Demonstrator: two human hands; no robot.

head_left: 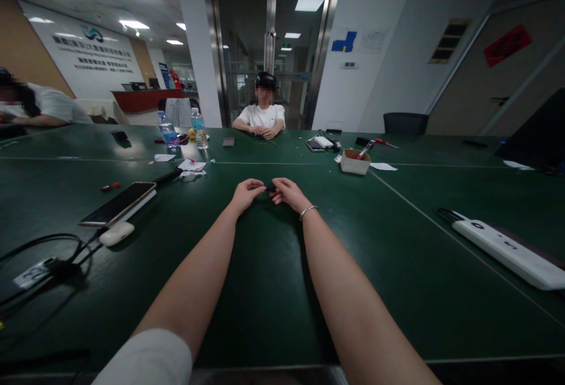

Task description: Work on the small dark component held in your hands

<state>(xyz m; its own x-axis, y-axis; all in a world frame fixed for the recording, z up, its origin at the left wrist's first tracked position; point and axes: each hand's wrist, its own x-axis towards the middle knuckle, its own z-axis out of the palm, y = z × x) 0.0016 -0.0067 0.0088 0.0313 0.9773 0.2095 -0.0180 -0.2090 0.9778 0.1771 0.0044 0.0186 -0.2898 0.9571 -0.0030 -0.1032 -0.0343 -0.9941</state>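
Both my arms stretch forward over a dark green table [273, 267]. Between my hands is a small black object [270, 187], too small to name. My left hand [247, 194] pinches its left end with thumb and fingers. From the other side, my right hand [289, 194] grips it, with a silver bracelet on that wrist. The fingers partly cover the object, so its full shape is hidden.
Left of my arms lie a phone [119, 203], a white case [117, 234] and black cables [66, 267]. A white power strip [507, 249] lies at right. Farther off are a small box [354, 163], water bottles [199, 129] and a seated person [263, 115].
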